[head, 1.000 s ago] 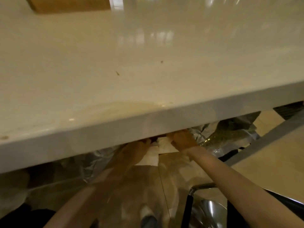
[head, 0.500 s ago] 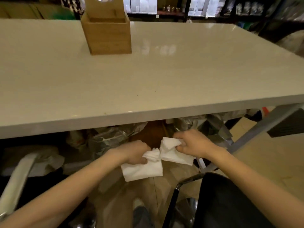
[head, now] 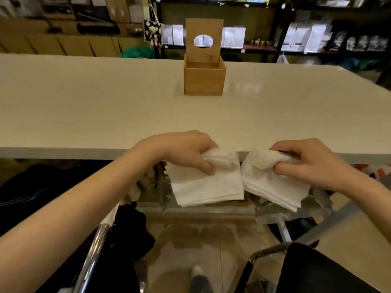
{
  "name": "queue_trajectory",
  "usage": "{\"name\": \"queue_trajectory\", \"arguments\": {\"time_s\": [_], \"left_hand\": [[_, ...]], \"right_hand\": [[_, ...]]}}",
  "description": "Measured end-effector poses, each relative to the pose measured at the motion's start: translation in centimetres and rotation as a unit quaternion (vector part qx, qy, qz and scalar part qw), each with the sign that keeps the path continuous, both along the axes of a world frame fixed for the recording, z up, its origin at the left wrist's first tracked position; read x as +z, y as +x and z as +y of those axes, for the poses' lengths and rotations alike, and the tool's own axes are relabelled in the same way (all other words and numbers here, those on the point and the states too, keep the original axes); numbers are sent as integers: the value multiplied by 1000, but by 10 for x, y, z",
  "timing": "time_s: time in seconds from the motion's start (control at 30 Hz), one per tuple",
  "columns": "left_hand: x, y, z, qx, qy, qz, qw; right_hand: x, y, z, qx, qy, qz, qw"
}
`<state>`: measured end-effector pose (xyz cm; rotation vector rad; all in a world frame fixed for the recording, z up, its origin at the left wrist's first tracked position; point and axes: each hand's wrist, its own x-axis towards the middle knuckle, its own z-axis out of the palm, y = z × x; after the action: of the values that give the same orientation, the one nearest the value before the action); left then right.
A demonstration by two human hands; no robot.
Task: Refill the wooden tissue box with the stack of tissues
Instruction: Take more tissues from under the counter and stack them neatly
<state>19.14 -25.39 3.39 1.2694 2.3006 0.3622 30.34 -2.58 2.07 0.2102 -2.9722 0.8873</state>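
White folded paper tissue stack (head: 208, 187) split in two | my left hand (head: 186, 149), right hand (head: 311, 163) each pinch half, ready for open square wooden tissue box (head: 204, 80)

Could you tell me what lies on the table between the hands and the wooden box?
Nothing: the head view shows only bare table between the wooden box and both hands.

No words or numbers readable anywhere. White bags (head: 300, 39) and dark bags (head: 359, 42) on back shelves (head: 277, 24) carry small labels, too blurry to read.
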Motion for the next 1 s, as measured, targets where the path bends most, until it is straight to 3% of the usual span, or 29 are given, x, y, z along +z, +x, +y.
{"name": "queue_trajectory", "arguments": {"time_s": [0.17, 0.37, 0.67, 0.83, 1.0], "left_hand": [[48, -28, 4, 34, 15, -42, 998], [65, -77, 21, 62, 2, -25, 998], [49, -150, 41, 81, -139, -54, 986], [37, -173, 56, 74, -137, -56, 986], [24, -190, 67, 69, -120, 17, 990]], "right_hand": [[38, -28, 1, -21, -9, 44, 999], [63, -76, 12, -25, 2, 75, 997], [58, -164, 30, 34, 40, -87, 995], [43, -201, 34, 59, 52, -134, 988], [29, -227, 43, 75, 61, -129, 987]]}}
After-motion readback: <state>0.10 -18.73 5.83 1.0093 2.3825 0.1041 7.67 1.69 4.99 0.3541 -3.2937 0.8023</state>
